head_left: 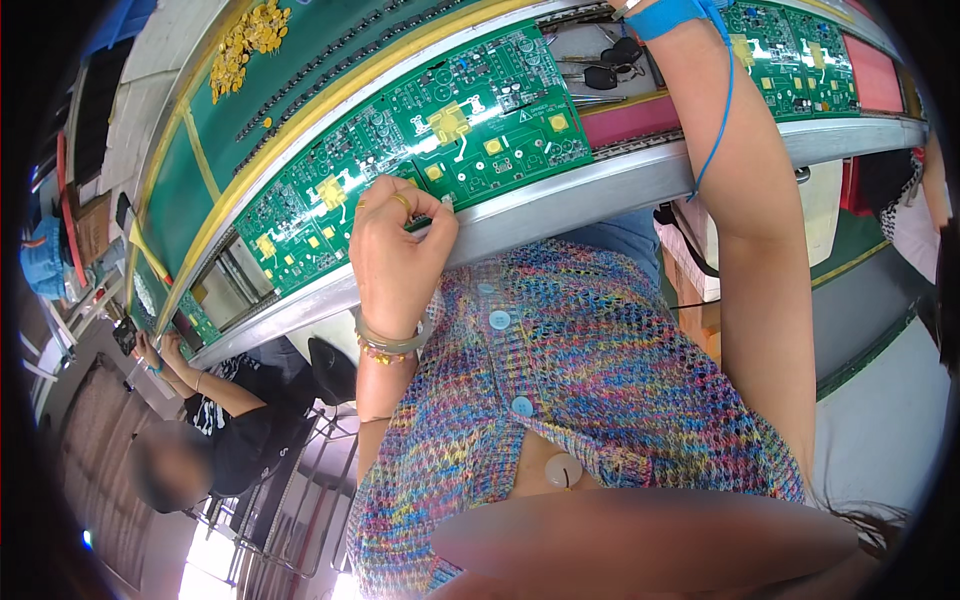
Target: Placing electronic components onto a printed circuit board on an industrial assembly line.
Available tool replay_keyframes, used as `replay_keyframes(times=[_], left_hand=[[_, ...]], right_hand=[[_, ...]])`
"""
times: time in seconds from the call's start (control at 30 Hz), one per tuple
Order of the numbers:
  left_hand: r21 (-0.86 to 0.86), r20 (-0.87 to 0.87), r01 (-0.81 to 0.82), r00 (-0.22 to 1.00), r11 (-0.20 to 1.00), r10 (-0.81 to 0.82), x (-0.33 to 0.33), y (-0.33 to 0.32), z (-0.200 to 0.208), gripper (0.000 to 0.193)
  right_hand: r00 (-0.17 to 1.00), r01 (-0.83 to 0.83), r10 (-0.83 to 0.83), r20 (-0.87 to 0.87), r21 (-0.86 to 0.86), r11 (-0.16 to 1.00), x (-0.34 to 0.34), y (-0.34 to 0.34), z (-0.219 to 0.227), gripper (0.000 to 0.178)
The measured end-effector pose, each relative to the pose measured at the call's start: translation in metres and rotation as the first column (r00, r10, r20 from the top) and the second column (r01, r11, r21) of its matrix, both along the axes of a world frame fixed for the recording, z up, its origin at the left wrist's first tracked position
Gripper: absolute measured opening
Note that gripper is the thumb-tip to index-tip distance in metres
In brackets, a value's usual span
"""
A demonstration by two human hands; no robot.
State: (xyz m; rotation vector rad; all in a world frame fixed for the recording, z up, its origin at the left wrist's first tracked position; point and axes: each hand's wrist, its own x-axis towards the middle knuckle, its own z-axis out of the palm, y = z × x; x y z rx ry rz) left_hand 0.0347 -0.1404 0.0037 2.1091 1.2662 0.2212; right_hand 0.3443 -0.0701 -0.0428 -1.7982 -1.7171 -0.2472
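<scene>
My left hand (400, 240) is over the near edge of a green circuit board (520, 172), thumb and fingers drawn together in a pinch. The fingertips hide what they hold, if anything. Yellow patches (447, 122) and several small components sit on the board, which lies along a metal rail (580, 190). My right forearm (735, 150) reaches across the rail to the top edge of the picture. A blue wrist strap (665, 18) with a cord is around that wrist; the right hand itself is cut off.
Beyond the boards, a green surface (215, 130) carries a pile of small yellow parts (248, 45) and rows of black parts (330, 75). Dark-handled pieces (602, 75) lie beside a pink strip (630, 122). More boards (795, 60) are at right. At left, another person (235, 425) works along the rail.
</scene>
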Motion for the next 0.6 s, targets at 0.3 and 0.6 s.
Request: replay_keyframes(times=[0.3, 0.6], left_hand=[[-0.054, -0.050, -0.070, 0.996, 0.996, 0.067, 0.009, 0.004, 0.010, 0.014], [0.717, -0.145, 0.188, 0.982, 0.671, -0.120, -0.050, 0.138, 0.025, 0.011]], right_hand=[[0.999, -0.005, 0.006, 0.036, -0.028, 1.000, 0.001, -0.004, 0.009, 0.012], [0.999, -0.004, 0.003, -0.053, -0.027, 1.000, -0.011, -0.022, 0.036, 0.009]])
